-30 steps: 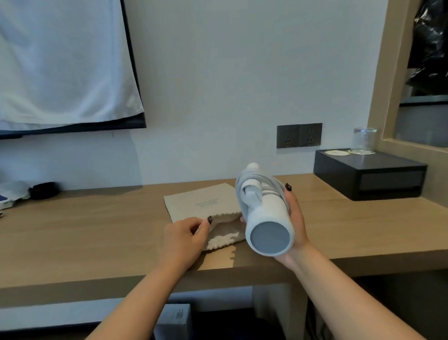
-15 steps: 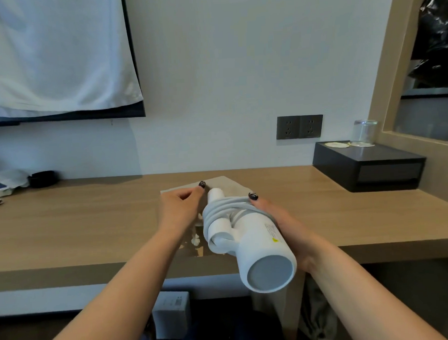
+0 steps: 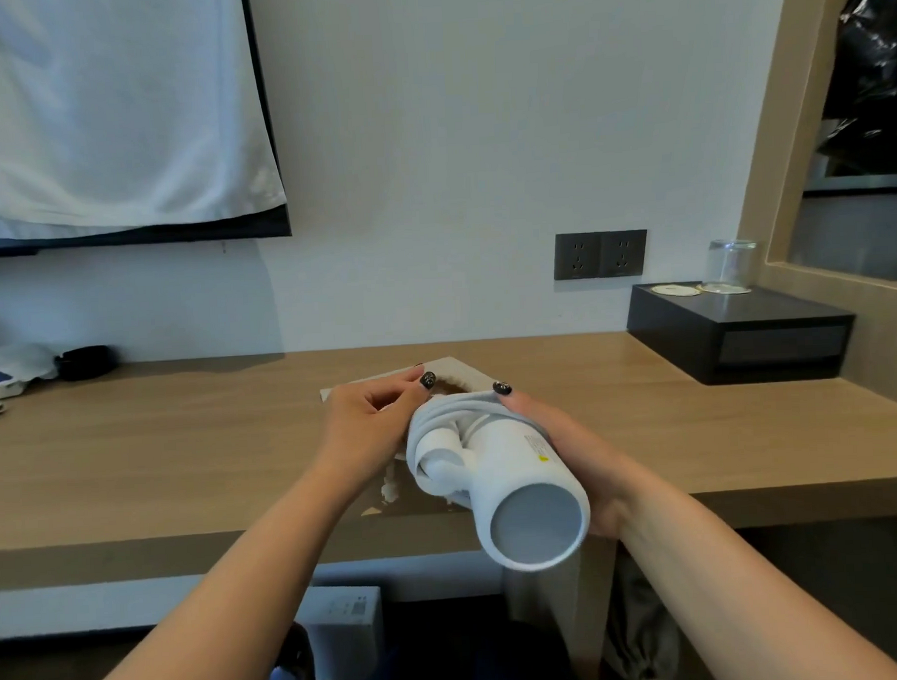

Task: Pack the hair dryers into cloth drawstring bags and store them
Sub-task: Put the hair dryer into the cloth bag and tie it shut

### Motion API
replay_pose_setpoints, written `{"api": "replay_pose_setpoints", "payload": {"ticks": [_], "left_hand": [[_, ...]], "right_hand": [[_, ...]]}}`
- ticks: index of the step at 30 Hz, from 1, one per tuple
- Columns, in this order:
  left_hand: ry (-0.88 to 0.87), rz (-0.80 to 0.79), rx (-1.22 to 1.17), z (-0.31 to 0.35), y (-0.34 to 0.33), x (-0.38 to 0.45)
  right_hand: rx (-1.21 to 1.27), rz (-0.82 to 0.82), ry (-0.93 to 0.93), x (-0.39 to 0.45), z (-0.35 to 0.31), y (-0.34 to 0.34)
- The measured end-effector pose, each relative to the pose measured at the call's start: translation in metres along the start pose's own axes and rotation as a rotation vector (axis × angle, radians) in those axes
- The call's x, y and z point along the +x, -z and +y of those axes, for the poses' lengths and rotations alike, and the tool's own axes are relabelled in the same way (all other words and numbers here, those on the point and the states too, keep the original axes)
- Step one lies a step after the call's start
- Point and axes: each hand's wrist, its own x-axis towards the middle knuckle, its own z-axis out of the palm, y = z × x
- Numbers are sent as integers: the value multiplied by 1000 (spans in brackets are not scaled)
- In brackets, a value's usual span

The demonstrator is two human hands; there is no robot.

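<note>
A white hair dryer [image 3: 508,471] with its cord wound round the folded handle lies in my right hand [image 3: 570,458], which grips its barrel from the right; the round end faces me. Its front end points into the mouth of a beige cloth drawstring bag [image 3: 458,371] lying on the wooden desk [image 3: 184,454]. My left hand [image 3: 373,420] pinches the bag's upper edge and holds the mouth lifted. Most of the bag is hidden behind my hands and the dryer.
A black box [image 3: 744,337] with coasters and an upturned glass [image 3: 731,265] stands at the desk's right. A double wall socket [image 3: 600,254] sits behind. At far left lie a small black object [image 3: 83,362] and white items. A white carton [image 3: 345,616] stands under the desk.
The dryer has tipped from upright over the desk to lying low, its front end pushed towards the bag's mouth. My left hand has lifted the bag's edge from flat on the desk.
</note>
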Motion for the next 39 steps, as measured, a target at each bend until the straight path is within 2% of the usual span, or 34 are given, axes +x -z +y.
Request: {"api": "replay_pose_setpoints", "payload": {"ticks": [1,4,6,9,17,20,24,27,32,35,39], "left_hand": [[-14,-14,-6,0,1,0],[-22,-15,-57,2,3,-3],[-5,-6,-91,3,3,-5],[47,4,-123,0,0,-8],[34,42,-143,-14,-14,-16],[5,56,-151,-17,-18,-21],[-30,63,-146,-21,-17,-27],[-44,61,-154,-26,-15,-33],[-108,64,11,-48,-9,-45],[-191,83,50,-48,-16,-51],[-323,79,83,-44,-25,-57]], "right_hand": [[-70,72,18,-1,-4,-4],[-219,58,22,6,-9,5],[-258,202,-28,13,-14,2],[-299,307,-75,17,-18,0],[-436,375,-113,26,-20,0],[-496,454,-124,27,-20,-4],[-497,459,-101,27,-19,-4],[-457,477,0,27,-15,-1],[-229,404,146,18,8,7],[-365,529,202,15,22,1],[-258,652,252,18,19,-3]]}}
